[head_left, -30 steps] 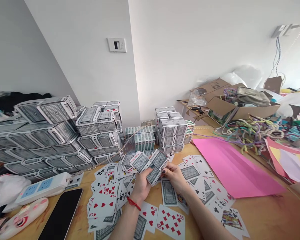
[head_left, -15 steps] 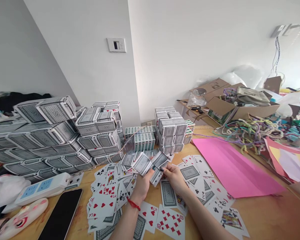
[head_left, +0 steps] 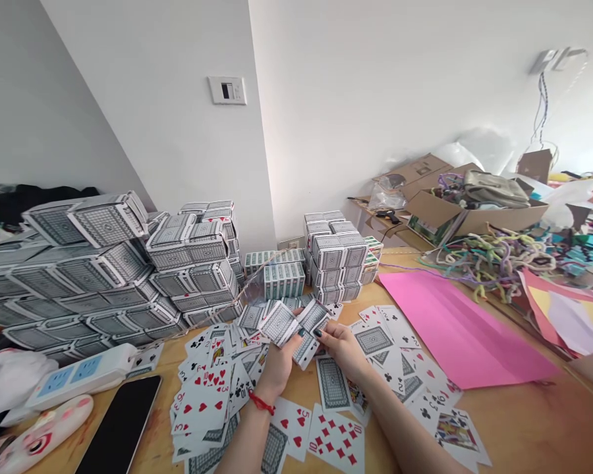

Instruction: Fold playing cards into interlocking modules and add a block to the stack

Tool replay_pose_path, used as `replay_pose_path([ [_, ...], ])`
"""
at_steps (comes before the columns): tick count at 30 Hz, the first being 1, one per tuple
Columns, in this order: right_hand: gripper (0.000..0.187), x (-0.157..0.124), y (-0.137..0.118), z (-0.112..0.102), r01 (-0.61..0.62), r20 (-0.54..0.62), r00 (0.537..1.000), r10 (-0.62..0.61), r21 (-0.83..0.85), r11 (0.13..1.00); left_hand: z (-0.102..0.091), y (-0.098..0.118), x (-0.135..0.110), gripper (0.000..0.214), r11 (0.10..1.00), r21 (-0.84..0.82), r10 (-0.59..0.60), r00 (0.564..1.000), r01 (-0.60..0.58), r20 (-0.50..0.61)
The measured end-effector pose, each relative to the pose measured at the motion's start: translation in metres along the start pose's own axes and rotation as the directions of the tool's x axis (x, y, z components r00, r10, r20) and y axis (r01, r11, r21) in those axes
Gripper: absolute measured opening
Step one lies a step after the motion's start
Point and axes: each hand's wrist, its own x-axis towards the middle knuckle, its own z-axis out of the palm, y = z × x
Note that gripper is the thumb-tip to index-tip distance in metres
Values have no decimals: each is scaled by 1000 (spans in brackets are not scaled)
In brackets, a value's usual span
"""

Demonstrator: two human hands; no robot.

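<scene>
My left hand (head_left: 277, 368), with a red string on its wrist, grips a fan of playing cards (head_left: 291, 324) whose patterned backs face up. My right hand (head_left: 343, 349), with dark-painted nails, pinches the right edge of the same fan. Both hands hover above a wooden table (head_left: 524, 428) strewn with loose cards (head_left: 207, 395), some face up and some face down. A face-down card (head_left: 332, 383) lies just below my right hand.
Stacked card boxes (head_left: 103, 263) fill the left and back, with a smaller stack (head_left: 340, 257) behind my hands. A power strip (head_left: 79, 372), a black phone (head_left: 121, 424) and a pink toy (head_left: 39, 434) lie at left. Pink paper (head_left: 454, 329), pipe cleaners (head_left: 494, 257) and a cardboard box (head_left: 474, 214) sit right.
The fan in my hands has been squeezed a little tighter and my right fingers have shifted along its edge. The view has drifted slightly.
</scene>
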Motion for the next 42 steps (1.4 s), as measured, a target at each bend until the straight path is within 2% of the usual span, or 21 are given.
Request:
replay_pose_path([
  [5,31,2,0,2,16,-21,1000,-14,96,995,0,0,0,38,999,-19,-49,998,49,-35],
  [9,32,2,-3,4,10,-66,998,-1,129,992,4,5,-3,39,999,1,-41,999,41,3],
  [14,33,1,-4,4,-15,-106,994,29,134,991,5,10,-6,41,995,-61,-75,996,78,51],
  [18,32,1,-5,5,-40,-80,996,51,132,990,3,8,-6,42,994,-78,-79,997,81,25],
  [24,32,0,-8,7,-8,-50,999,16,153,988,2,2,-3,41,994,-77,-75,997,74,-13],
  [29,36,1,-4,8,-2,-92,996,7,54,999,0,-2,0,41,999,-11,-38,993,37,-108],
  [34,40,3,1,7,30,-171,984,-49,-108,994,2,-4,0,38,993,89,-65,981,82,-184],
  [38,35,2,0,11,7,-196,980,-46,-197,980,2,-5,1,36,994,98,-26,989,40,-146],
  [42,32,2,-5,14,-17,-186,982,-13,-161,987,1,-5,2,34,997,71,9,997,-3,-78],
])
